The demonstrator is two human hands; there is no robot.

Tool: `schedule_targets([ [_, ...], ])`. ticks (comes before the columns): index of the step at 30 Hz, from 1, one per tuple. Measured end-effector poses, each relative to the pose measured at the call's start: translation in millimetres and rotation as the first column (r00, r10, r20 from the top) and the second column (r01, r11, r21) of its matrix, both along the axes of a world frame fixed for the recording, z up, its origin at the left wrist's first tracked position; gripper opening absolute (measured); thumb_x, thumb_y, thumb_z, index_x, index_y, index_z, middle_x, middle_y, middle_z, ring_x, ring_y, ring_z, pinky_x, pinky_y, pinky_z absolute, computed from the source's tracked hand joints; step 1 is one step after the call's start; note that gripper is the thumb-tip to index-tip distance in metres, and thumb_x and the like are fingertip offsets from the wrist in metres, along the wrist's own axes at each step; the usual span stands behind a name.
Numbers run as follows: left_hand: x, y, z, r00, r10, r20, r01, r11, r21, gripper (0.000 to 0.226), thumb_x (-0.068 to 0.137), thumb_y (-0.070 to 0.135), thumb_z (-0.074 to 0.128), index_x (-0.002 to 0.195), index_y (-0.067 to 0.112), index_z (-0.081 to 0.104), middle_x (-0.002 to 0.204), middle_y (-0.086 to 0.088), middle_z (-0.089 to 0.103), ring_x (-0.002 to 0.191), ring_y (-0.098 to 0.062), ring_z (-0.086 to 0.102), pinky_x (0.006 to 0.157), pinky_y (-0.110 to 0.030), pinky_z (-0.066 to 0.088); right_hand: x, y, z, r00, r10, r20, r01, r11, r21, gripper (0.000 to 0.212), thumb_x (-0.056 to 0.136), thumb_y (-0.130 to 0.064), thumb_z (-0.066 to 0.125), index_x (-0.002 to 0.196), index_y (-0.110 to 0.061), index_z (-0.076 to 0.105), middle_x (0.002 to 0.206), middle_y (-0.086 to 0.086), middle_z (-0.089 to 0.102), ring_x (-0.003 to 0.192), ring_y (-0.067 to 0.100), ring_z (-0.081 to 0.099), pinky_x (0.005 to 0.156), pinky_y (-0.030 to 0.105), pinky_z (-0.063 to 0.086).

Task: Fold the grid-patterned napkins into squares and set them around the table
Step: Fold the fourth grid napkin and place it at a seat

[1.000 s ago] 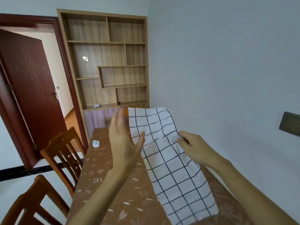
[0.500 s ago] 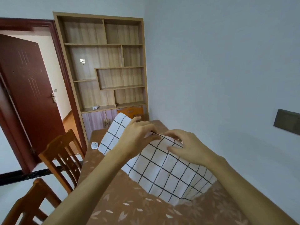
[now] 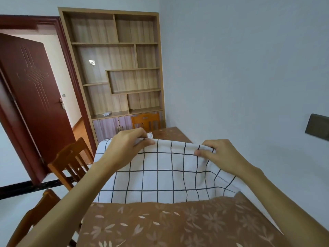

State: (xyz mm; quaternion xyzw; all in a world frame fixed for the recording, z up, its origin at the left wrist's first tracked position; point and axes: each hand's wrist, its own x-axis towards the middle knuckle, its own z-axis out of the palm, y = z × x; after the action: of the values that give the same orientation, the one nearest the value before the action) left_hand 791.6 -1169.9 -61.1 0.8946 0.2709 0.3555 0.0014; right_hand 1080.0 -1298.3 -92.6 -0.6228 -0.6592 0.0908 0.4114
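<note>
The grid-patterned napkin [image 3: 160, 177] fills the middle of the frame: white cloth with thin black lines, spread wide between your two hands. Its top edge is rolled over into a soft fold and raised, while its bottom edge meets the table [image 3: 160, 227] just below the centre of the frame.

Your left hand [image 3: 124, 146] grips the fold toward its left end, with the fingers [image 3: 142, 139] curled over the top and clamped on the cloth. Your right hand [image 3: 222, 155] holds the fold toward its right end, thumb pressed against the front and fingers curled tight over the fabric. To the right of that hand the napkin sags in loose creases toward the table's right edge.

The table wears a brown cover with a pale leaf and flower print. It runs from the bottom of the frame up to the centre, close along the pale wall [image 3: 249, 68] on the right. A wooden chair [image 3: 71, 166] stands by its left side at centre left, a second chair [image 3: 35, 216] at lower left, and a third chair [image 3: 146, 121] at the far end. Behind that one rises a tall wooden shelf unit [image 3: 115, 68], and a dark red door [image 3: 33, 104] hangs open at the upper left. A dark plate [image 3: 318, 128] sits on the wall at the right edge.
</note>
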Motion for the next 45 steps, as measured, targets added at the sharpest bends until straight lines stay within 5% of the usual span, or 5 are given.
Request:
schedule_targets([
  [8,23.1,-17.6,-17.5,0.962,-0.103,-0.251,0.024,0.954,-0.300,0.070,0.072,0.073,0.067,0.127,0.032,0.057,0.112,0.018,0.066,0.100,0.002,0.063,0.088,-0.026,0.058,-23.7,5.4,26.0,0.983,0.092,0.162,-0.081,0.994,-0.076,0.017,0.077,-0.044,0.079,0.074,-0.028,0.074,0.061,-0.006,0.062,0.054,0.004,0.048,0.055,0.021,0.033],
  [16,58.3,-20.6,-27.6,0.989,-0.134,0.055,0.145,0.932,-0.332,0.016,0.078,0.016,0.083,0.081,0.014,0.068,0.074,-0.002,0.069,0.067,-0.016,0.059,0.064,-0.037,0.049,-41.6,9.5,68.0,0.915,0.076,0.396,-0.017,0.988,-0.151,0.007,0.077,-0.028,0.078,0.082,-0.025,0.073,0.070,-0.007,0.062,0.067,0.013,0.057,0.060,0.028,0.041],
  [32,31.4,-24.3,-9.9,0.876,-0.064,0.478,0.373,0.719,-0.586,0.053,0.090,0.050,0.066,0.099,-0.002,0.067,0.093,-0.024,0.069,0.084,-0.032,0.065,0.084,-0.054,0.054,-45.5,22.8,73.0,0.959,-0.195,-0.206,0.214,0.974,0.074,0.096,0.068,-0.052,0.083,0.146,-0.032,0.032,0.126,-0.011,0.052,0.119,0.007,0.047,0.095,0.024,0.036],
  [38,29.1,-21.5,-0.9,0.834,-0.031,0.551,0.440,0.639,-0.631,0.027,0.099,0.028,0.061,0.110,0.007,0.073,0.109,-0.010,0.077,0.105,-0.027,0.073,0.098,-0.052,0.055,-48.2,12.6,42.1,0.857,0.154,-0.491,-0.241,0.963,-0.120,0.025,0.086,-0.026,0.074,0.108,-0.018,0.070,0.103,0.000,0.077,0.097,0.010,0.073,0.085,0.025,0.057],
  [45,16.9,-14.3,3.2,0.911,-0.106,0.399,0.346,0.722,-0.599,0.028,0.101,0.028,0.056,0.112,0.008,0.071,0.108,-0.014,0.075,0.102,-0.032,0.072,0.092,-0.054,0.057,-32.6,19.3,33.8,0.859,0.078,-0.506,-0.097,0.995,-0.011,0.019,0.087,-0.024,0.073,0.103,-0.016,0.076,0.101,-0.004,0.078,0.098,0.010,0.073,0.098,0.033,0.053],
])
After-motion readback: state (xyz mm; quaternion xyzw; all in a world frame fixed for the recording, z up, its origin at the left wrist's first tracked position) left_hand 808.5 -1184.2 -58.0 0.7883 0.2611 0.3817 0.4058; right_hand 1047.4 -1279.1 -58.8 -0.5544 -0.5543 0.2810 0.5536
